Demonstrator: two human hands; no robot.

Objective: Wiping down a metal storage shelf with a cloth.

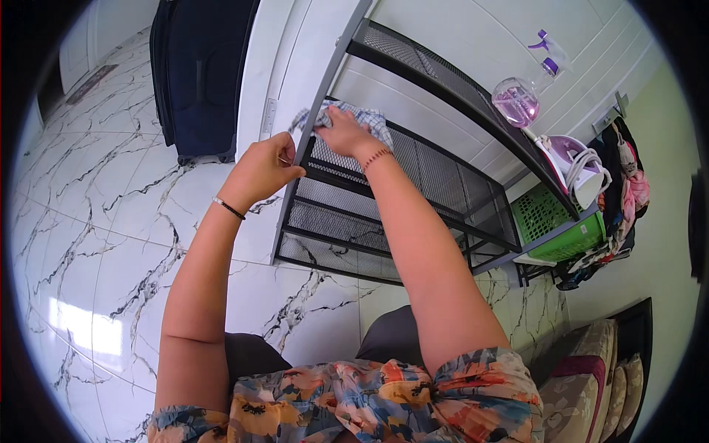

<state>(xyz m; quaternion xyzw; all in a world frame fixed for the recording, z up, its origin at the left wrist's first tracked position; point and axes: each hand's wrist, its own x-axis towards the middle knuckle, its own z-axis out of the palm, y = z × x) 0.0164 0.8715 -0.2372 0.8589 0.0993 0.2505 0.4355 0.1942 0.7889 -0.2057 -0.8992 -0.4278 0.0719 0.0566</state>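
Note:
My right hand (346, 133) lies on a blue-and-white checked cloth (376, 119), pressing it against a mesh shelf (426, 160) of a black metal rack. One end of the cloth hangs out to the left past the rack's grey upright post (292, 191). My left hand (270, 166) is at that post, its fingers curled and its thumb tip touching the metal. Whether those fingers grip the post is not plain.
On the rack's top shelf (421, 61) stand a spray bottle of pink liquid (516, 102) and a clothes iron (570, 160) with its cord wound up. A green plastic basket (576, 238), hanging clothes (626, 183) and a bed (576, 382) are rightward. A dark suitcase (202, 72) stands left.

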